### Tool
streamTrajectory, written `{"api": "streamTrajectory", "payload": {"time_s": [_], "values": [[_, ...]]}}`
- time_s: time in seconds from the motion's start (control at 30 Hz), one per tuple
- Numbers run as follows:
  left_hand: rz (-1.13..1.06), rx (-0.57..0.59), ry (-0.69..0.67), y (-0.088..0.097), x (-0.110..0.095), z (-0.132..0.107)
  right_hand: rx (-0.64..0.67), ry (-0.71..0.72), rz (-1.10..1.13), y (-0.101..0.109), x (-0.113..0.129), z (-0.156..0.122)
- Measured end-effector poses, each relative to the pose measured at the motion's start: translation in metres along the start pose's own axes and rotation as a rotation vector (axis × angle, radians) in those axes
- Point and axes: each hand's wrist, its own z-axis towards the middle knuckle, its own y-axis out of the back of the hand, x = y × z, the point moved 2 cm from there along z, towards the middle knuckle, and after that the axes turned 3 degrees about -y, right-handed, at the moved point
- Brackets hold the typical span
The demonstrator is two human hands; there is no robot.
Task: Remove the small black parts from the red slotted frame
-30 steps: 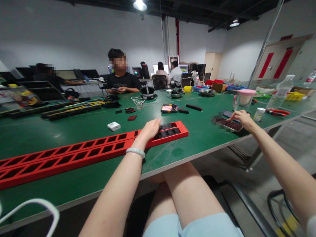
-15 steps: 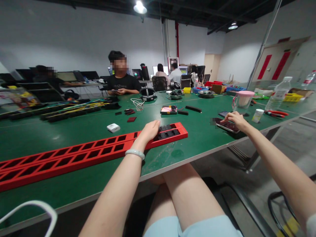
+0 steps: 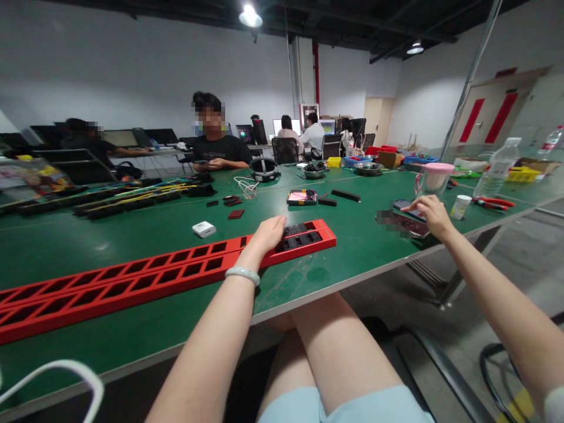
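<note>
My left hand [image 3: 268, 234] lies over the right part of a long red slotted frame [image 3: 143, 275], its fingers curled around it and partly hidden. Black blocks [image 3: 302, 239] fill slots at the frame's right end, just beyond this hand. On the right, my right hand [image 3: 430, 212] hovers over two phones with its index finger stretched out and holds nothing. The nearer phone [image 3: 412, 227] lies below the hand, partly blurred. The farther phone [image 3: 402, 204] lies just behind it, close to the fingertip; whether they touch I cannot tell.
Past the frame lie a white charger [image 3: 204, 229], dark red pieces [image 3: 235, 214] and a small box with wires [image 3: 302, 197]. At right stand a pink-lidded cup [image 3: 436, 178], a white jar [image 3: 460, 207], red pliers [image 3: 493, 203] and a water bottle [image 3: 500, 167]. A person [image 3: 220, 150] sits opposite.
My right hand has risen slightly and shifted away from me, off the nearer phone's screen toward the farther phone. My left hand remains on the red frame.
</note>
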Motion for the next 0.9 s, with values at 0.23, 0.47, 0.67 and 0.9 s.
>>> {"api": "streamTrajectory", "payload": {"time_s": [0.23, 0.47, 0.67, 0.9], "values": [[-0.003, -0.008, 0.005, 0.002, -0.003, 0.001, -0.177, 0.062, -0.051, -0.001, 0.073, 0.013], [-0.043, -0.039, 0.039, 0.003, -0.001, 0.001, 0.313, 0.084, -0.054, -0.069, 0.209, 0.008], [-0.057, -0.067, 0.046, 0.001, 0.002, 0.002, 0.526, -0.108, -0.301, -0.115, 0.285, 0.007], [-0.084, -0.107, 0.042, -0.002, 0.01, 0.006, 0.894, -0.205, -0.324, -0.15, 0.316, 0.031]]}}
